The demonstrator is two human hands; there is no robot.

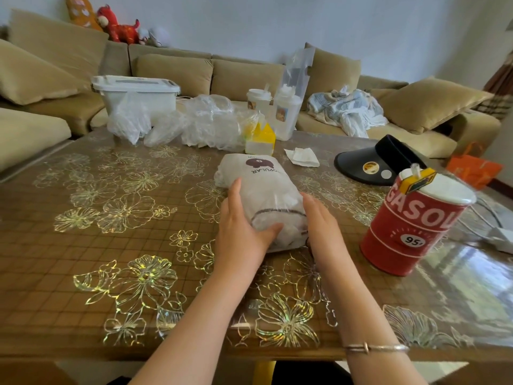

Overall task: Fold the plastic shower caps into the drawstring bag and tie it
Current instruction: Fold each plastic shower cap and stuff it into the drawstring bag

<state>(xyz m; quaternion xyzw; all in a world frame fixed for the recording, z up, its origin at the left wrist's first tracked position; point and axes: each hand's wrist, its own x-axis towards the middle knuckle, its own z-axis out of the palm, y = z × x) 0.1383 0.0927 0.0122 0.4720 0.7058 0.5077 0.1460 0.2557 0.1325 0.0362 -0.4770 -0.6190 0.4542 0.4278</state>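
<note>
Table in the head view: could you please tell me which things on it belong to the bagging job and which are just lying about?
Belongs to the job:
- white printed drawstring bag, stuffed, held between left hand and right hand
- heap of clear plastic shower caps

Just lying about:
- red cylindrical tin
- black sun visor
- folded white tissue
- white lidded plastic box

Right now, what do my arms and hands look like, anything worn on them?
Both forearms are bare, with no sleeves in view. The right wrist carries a thin silver-coloured bangle with a small knot-like clasp. The left hand and right hand show no gloves, and no rings can be made out. Nails look short and unpainted, though the picture is too soft to be sure.
</note>
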